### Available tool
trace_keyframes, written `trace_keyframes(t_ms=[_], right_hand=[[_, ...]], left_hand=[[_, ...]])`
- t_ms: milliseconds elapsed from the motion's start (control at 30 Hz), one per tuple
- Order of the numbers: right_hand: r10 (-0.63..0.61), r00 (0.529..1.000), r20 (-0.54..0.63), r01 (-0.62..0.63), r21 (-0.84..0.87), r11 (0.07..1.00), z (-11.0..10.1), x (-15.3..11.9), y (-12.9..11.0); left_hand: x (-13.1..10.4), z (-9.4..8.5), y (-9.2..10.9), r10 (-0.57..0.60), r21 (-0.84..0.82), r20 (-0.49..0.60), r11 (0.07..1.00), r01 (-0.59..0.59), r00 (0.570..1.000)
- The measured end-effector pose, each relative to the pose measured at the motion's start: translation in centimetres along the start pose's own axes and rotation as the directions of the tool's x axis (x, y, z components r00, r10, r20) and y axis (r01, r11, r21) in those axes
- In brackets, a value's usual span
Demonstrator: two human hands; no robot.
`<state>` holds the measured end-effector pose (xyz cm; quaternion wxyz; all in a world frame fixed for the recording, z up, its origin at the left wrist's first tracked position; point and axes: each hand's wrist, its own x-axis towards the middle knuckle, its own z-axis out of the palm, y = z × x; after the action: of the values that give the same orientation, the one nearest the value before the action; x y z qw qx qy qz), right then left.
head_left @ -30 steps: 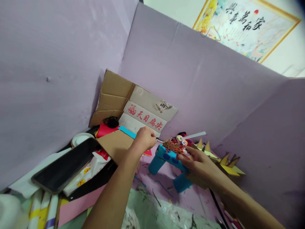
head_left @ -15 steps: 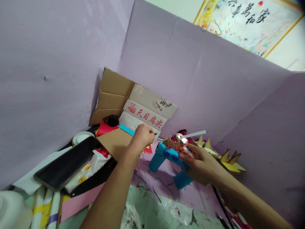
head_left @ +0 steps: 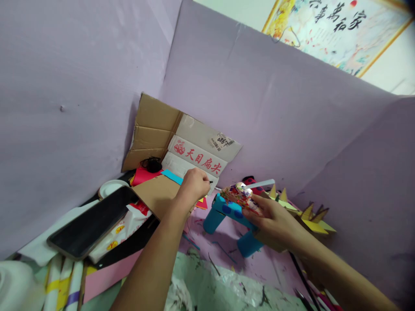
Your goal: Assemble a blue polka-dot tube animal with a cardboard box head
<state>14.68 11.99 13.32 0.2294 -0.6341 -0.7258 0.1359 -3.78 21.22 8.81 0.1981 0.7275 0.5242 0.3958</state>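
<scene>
Near the middle, my left hand [head_left: 195,185] is closed in a pinch around a small dark thing whose tip pokes out at the right. My right hand [head_left: 270,216] has its fingers around a colourful patterned craft piece [head_left: 235,196] with shiny parts. A whitish stick [head_left: 261,184] rises from that piece. Just under it is a blue craft body [head_left: 232,212] with dark blue spots and blue tube legs [head_left: 214,220]. My right palm and the far side of the body are hidden.
A folded cardboard sheet [head_left: 197,147] leans on the purple wall. At the left lie a black phone [head_left: 90,222], a white lid [head_left: 113,188] and brown card [head_left: 155,194]. Yellow pieces with spikes [head_left: 314,226] stand at the right. Scraps litter the purple surface [head_left: 210,252].
The whitish stick and the shiny parts of the patterned piece have shifted slightly left. My left hand stays in nearly the same place.
</scene>
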Motion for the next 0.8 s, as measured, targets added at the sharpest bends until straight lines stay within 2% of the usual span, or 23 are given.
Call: trace_keyframes(t_ms=[167,333,500,667,800], right_hand=[[-0.016,1.0,-0.005,0.016,0.053,0.998,-0.1,0.1,0.4],[-0.001,1.0,0.03,-0.006,0.24,0.971,-0.4,-0.1,0.2],[0.103,0.994,0.027,-0.106,0.368,0.924,-0.7,-0.3,-0.9],[0.156,0.987,-0.044,-0.128,0.382,0.915,-1.1,-0.4,-2.0],[0.208,0.968,-0.138,-0.115,0.491,0.864,-2.1,-3.2,-1.7]], left_hand=[[-0.1,-0.1,0.0,0.012,0.01,-0.005,1.0,-0.012,1.0],[0.0,-0.1,-0.2,0.025,0.014,-0.003,1.0,-0.025,1.0],[0.0,-0.1,-0.1,0.032,0.001,0.002,0.999,-0.032,0.999],[0.0,0.1,-0.3,0.05,-0.03,0.017,0.998,-0.05,0.999],[0.0,0.5,-0.3,0.059,-0.076,0.036,0.996,-0.056,0.998]])
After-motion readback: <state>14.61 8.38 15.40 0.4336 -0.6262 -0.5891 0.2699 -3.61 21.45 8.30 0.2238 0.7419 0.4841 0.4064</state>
